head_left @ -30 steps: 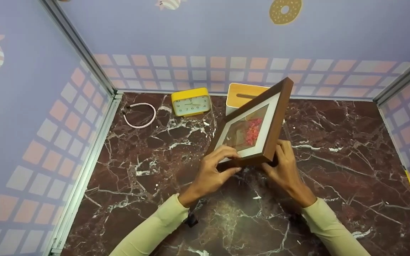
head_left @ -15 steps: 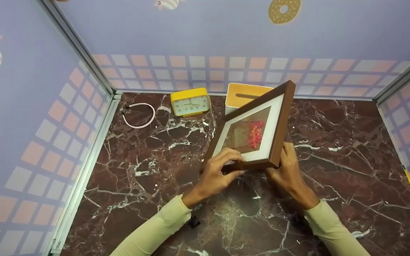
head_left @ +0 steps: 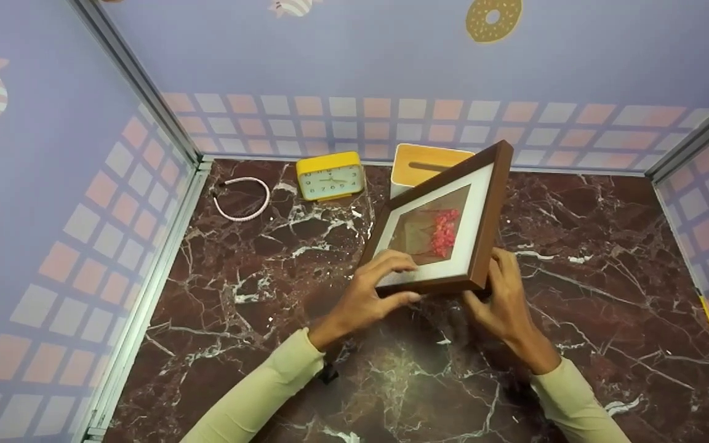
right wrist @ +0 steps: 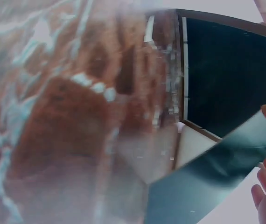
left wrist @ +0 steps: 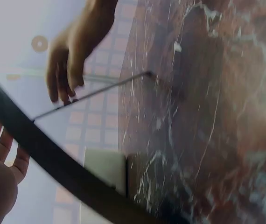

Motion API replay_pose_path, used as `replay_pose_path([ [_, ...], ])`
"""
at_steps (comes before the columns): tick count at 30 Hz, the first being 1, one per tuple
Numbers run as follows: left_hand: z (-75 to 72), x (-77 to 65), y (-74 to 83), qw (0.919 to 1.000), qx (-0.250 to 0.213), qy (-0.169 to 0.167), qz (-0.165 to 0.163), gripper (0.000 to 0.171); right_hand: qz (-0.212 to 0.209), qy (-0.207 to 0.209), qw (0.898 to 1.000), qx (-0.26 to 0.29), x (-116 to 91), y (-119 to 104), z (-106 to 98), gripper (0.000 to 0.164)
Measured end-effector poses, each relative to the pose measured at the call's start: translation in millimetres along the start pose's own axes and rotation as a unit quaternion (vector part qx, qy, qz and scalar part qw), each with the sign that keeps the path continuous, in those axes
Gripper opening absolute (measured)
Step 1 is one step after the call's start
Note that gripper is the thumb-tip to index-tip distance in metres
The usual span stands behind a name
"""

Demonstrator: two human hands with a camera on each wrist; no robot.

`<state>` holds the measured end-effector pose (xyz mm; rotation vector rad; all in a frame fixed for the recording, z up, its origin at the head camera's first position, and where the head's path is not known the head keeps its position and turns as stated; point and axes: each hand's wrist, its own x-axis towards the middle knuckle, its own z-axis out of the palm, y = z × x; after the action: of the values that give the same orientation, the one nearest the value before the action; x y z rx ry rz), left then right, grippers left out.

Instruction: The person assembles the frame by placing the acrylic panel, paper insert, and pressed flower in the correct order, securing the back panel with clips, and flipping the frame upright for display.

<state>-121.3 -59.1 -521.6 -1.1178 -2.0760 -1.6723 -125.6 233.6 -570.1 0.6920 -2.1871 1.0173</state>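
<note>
A brown picture frame (head_left: 484, 246), with a white mat and a pink flower picture, stands tilted above the marble table in the head view. At its near left edge, my left hand (head_left: 370, 295) grips it, fingers over the front and thumb below. My right hand (head_left: 505, 301) is behind the frame at the right. The right wrist view shows the dark back (right wrist: 231, 65) and a flat stand flap (right wrist: 193, 182), with my right thumb and fingers at opposite edges of it. In the left wrist view the flap (left wrist: 95, 93) sticks out from the frame, edge-on.
A yellow alarm clock (head_left: 330, 177) and a white box with a slotted wooden lid (head_left: 425, 165) stand along the back wall. A pale headband (head_left: 267, 195) lies left of the clock. Patterned panels (head_left: 354, 55) enclose the back and both sides.
Over the last second the frame has shifted slightly right and turned more of its front toward the head camera. My right hand has moved a little right and nearer; the left keeps its hold.
</note>
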Motion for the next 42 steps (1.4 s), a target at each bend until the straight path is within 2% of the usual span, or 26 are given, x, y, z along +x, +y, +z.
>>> replay_pose_path([
  [5, -17.3, 11.1, -12.5, 0.9987, -0.015, 0.014, -0.047, 0.035, -0.023, 0.064, 0.997, 0.033, 6.9, -17.8, -12.8, 0.054],
  [11, -31.3, 26.2, -30.7, 0.993, -0.023, 0.036, -0.11, 0.032, -0.031, 0.138, 0.988, 0.055, 23.1, -50.8, -22.1, 0.043],
  [17, -38.3, 42.6, -48.6, 0.9834, 0.015, -0.004, -0.181, 0.033, -0.035, 0.202, 0.976, 0.079, 37.9, -83.0, -29.4, 0.038],
  [22, -41.8, 54.2, -61.7, 0.9727, 0.046, -0.04, -0.224, 0.034, -0.039, 0.226, 0.969, 0.093, 41.4, -97.1, -30.9, 0.038],
  [29, -42.0, 73.9, -76.1, 0.9663, 0.065, -0.075, -0.238, 0.039, -0.045, 0.215, 0.972, 0.079, 41.6, -107.5, -31.8, 0.041],
  [35, -34.2, 96.9, -83.7, 0.9639, 0.074, -0.082, -0.242, 0.044, -0.041, 0.216, 0.973, 0.072, 42.1, -112.6, -31.0, 0.045],
  [38, -28.6, 109.4, -86.2, 0.9651, 0.079, -0.079, -0.237, 0.045, -0.04, 0.22, 0.972, 0.067, 42.1, -115.1, -29.5, 0.048],
  [42, -21.5, 125.2, -89.8, 0.9706, 0.077, -0.073, -0.216, 0.043, -0.034, 0.22, 0.973, 0.052, 42.3, -117.9, -27.7, 0.053],
])
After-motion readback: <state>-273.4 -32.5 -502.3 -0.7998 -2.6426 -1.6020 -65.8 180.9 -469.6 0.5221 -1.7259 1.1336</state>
